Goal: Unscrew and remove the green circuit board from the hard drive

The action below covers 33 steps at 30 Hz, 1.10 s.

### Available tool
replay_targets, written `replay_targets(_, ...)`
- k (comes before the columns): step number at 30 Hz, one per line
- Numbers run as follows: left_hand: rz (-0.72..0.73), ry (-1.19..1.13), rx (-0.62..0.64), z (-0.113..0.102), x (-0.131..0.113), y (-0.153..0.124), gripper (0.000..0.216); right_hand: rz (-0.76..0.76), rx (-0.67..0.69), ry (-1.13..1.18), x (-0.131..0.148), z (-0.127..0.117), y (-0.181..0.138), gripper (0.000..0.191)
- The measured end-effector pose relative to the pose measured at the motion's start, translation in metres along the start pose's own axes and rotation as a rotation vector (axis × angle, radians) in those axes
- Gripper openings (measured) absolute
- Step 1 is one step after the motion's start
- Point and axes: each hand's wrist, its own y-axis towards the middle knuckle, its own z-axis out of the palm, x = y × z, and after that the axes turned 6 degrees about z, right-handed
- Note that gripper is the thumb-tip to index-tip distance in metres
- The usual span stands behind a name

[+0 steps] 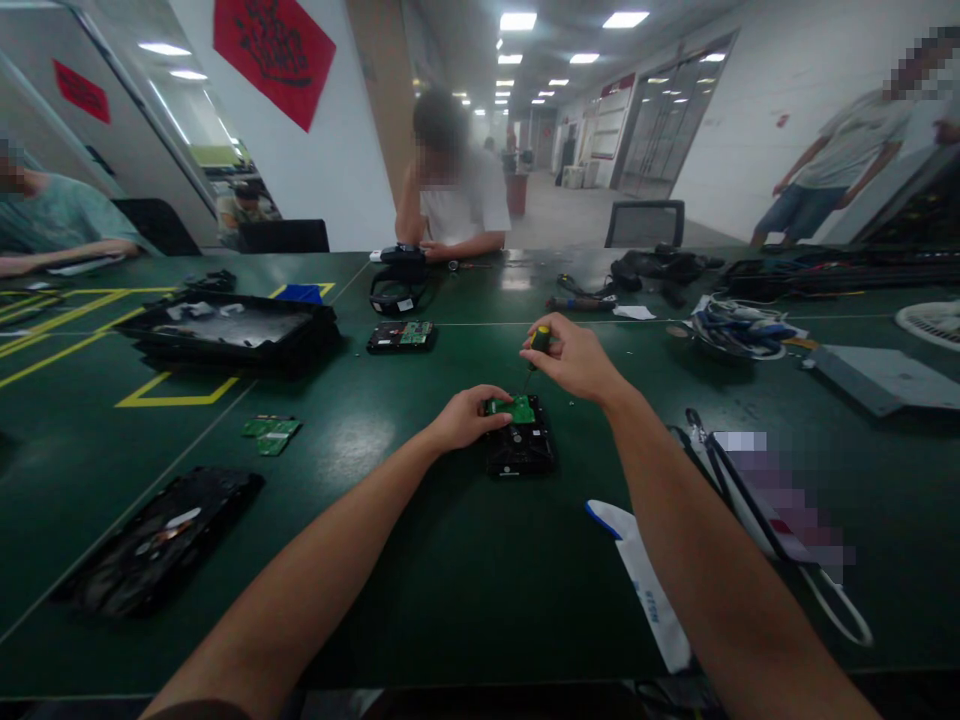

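Note:
A black hard drive [520,448] lies on the green table in front of me, a green circuit board [523,408] on its far half. My left hand [469,415] grips the drive's left side, thumb and fingers over the board's edge. In my right hand [574,357] is a screwdriver [540,341] with a yellow and dark green handle. Its thin shaft points down at the far right part of the board; whether the tip sits in a screw is too small to tell.
Loose circuit boards [272,434] and another dark drive [161,540] lie left; a further drive [401,337] sits beyond. Black trays [232,330] stand back left. A phone [776,495] and a white-blue strip [641,580] flank my right forearm. A person [457,195] sits opposite.

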Motion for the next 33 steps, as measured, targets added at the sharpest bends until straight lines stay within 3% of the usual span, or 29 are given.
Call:
replay_targets(19, -0.006, -0.009, 0.013, -0.001, -0.001, 0.000, 0.040, 0.035, 0.012, -0.025, 0.002, -0.001, -0.001, 0.029)
replay_targets(28, 0.006, -0.003, 0.010, -0.001, -0.002, 0.000, 0.039, -0.087, 0.026, -0.196, 0.018, 0.000, -0.001, 0.034)
replay_targets(33, 0.002, -0.010, 0.007, 0.000, -0.001, 0.000, 0.039, -0.051, 0.019, -0.069, 0.026, 0.005, -0.002, 0.029)
